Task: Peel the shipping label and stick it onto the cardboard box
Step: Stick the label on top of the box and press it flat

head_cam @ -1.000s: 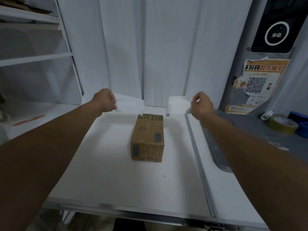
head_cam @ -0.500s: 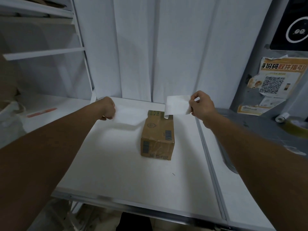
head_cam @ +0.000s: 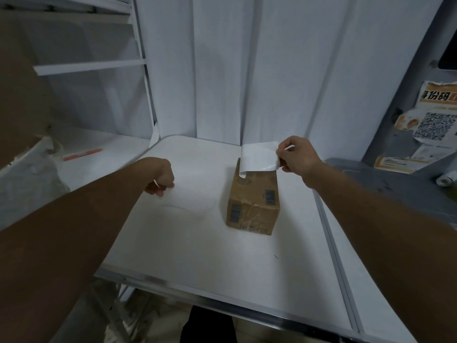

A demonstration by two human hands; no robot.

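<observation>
A small brown cardboard box (head_cam: 253,201) with barcodes and tape stands on the white table (head_cam: 197,243). My right hand (head_cam: 295,157) pinches the right edge of the white shipping label (head_cam: 258,158), which hangs over the box's far end with its lower left corner curled. My left hand (head_cam: 159,177) is left of the box, low over the table, closed on the white backing sheet (head_cam: 190,191), which lies blurred against the tabletop.
A white shelf unit (head_cam: 86,65) stands at the left, with an orange pen (head_cam: 82,154) on its lower surface. White curtains hang behind the table. At the right, a grey surface holds a tape roll (head_cam: 445,179); a QR poster (head_cam: 430,127) hangs above.
My right hand has brought the label down and left over the box's far end. My left hand has lowered the backing sheet toward the table, left of the box.
</observation>
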